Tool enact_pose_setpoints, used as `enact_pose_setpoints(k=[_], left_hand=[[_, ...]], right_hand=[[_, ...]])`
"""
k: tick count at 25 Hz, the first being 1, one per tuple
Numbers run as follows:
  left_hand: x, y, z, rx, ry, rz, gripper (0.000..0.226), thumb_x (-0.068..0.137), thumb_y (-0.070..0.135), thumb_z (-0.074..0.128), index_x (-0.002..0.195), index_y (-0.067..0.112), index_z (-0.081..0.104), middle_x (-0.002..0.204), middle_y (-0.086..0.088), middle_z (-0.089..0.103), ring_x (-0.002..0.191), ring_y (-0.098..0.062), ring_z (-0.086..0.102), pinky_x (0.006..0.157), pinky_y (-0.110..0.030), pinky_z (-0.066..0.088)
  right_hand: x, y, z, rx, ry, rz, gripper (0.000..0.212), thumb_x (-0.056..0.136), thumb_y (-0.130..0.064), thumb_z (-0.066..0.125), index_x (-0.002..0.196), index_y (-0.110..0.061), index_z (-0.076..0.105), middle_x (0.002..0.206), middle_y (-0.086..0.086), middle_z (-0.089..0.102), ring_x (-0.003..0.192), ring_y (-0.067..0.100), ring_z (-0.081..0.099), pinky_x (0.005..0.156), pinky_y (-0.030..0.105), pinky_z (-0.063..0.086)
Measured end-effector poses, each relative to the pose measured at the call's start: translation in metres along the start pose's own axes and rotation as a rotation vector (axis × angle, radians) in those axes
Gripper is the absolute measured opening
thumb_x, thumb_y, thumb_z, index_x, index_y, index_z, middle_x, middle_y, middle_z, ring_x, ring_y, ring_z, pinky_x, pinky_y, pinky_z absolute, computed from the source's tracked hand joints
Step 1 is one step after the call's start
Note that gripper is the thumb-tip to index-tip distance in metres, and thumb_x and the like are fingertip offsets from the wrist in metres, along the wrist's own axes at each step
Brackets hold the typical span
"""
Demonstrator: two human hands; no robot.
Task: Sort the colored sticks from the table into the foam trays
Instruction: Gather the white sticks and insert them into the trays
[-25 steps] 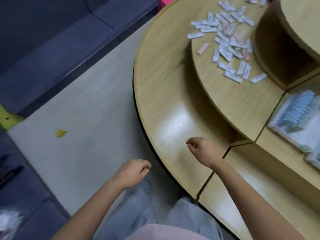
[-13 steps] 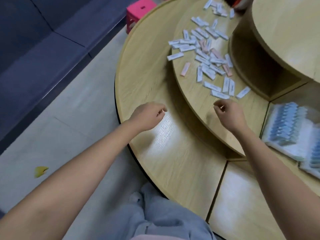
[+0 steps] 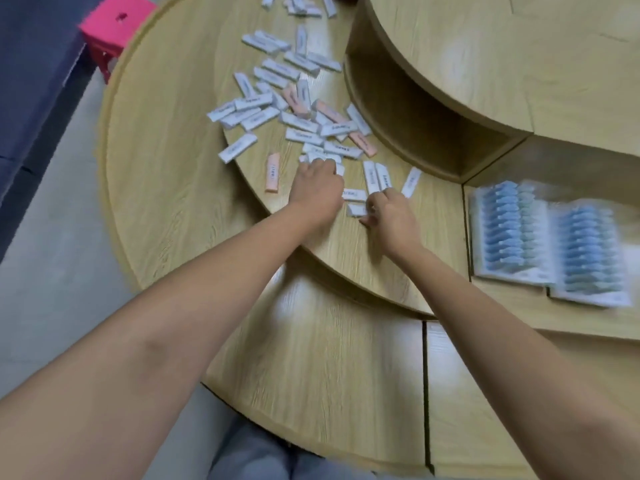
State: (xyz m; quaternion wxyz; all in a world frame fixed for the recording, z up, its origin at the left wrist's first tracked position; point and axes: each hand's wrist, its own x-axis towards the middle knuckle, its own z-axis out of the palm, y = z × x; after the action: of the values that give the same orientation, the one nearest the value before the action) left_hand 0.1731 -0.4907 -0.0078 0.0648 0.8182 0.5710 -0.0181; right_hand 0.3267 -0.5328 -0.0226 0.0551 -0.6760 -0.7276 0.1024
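Head: R hand [image 3: 393,220] pinches edge-side stick [image 3: 356,210].

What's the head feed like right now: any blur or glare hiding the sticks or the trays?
Head view: the white foam trays on the right, filled with blue pieces, are smeared by motion blur. Head view: the scattered white and pink sticks are sharper, but their print is unreadable. Head view: soft glare patches sit on the round wooden table, none over the sticks.

Left hand [image 3: 317,188] and right hand [image 3: 389,216] have reached onto the sticks [image 3: 301,124]
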Motion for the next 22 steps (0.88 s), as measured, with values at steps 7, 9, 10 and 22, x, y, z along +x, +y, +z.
enact_pose_setpoints(k=[7, 9, 10, 22], left_hand=[[0.003, -0.008, 0.004, -0.085, 0.014, 0.103, 0.02, 0.09, 0.016, 0.05, 0.109, 0.014, 0.056, 0.108, -0.007, 0.06, 0.101, -0.027, 0.055, 0.091, -0.04, 0.036], [0.001, -0.007, -0.001, -0.104, -0.007, 0.119, 0.016, 0.091, 0.01, 0.047, 0.105, 0.013, 0.052, 0.101, -0.008, 0.061, 0.091, -0.029, 0.058, 0.075, -0.038, 0.04], [-0.001, -0.005, -0.004, -0.146, -0.011, 0.115, 0.014, 0.091, 0.009, 0.046, 0.103, 0.013, 0.052, 0.099, -0.008, 0.06, 0.088, -0.03, 0.058, 0.069, -0.038, 0.041], [0.014, 0.112, -0.085, -0.64, 0.218, 0.361, 0.014, 0.091, 0.018, 0.058, 0.103, 0.016, 0.066, 0.095, 0.001, 0.059, 0.088, -0.016, 0.056, 0.076, -0.03, 0.046]], right_hand=[[-0.02, -0.006, 0.002, 0.152, 0.0, 0.145, 0.006, 0.092, -0.014, 0.052, 0.096, -0.011, 0.054, 0.101, 0.007, 0.052, 0.081, 0.015, 0.048, 0.073, 0.039, 0.048], [-0.024, -0.006, 0.004, 0.163, -0.067, 0.204, 0.01, 0.089, -0.016, 0.057, 0.098, -0.012, 0.055, 0.104, 0.006, 0.052, 0.085, 0.014, 0.049, 0.077, 0.038, 0.048], [-0.026, -0.005, 0.004, 0.147, -0.105, 0.22, 0.016, 0.086, -0.016, 0.062, 0.1, -0.011, 0.055, 0.106, 0.007, 0.053, 0.089, 0.018, 0.05, 0.078, 0.037, 0.047], [-0.093, 0.093, -0.115, 0.503, 0.203, 0.164, 0.014, 0.086, -0.011, 0.062, 0.089, -0.013, 0.049, 0.078, -0.004, 0.052, 0.074, 0.016, 0.048, 0.066, 0.027, 0.038]])
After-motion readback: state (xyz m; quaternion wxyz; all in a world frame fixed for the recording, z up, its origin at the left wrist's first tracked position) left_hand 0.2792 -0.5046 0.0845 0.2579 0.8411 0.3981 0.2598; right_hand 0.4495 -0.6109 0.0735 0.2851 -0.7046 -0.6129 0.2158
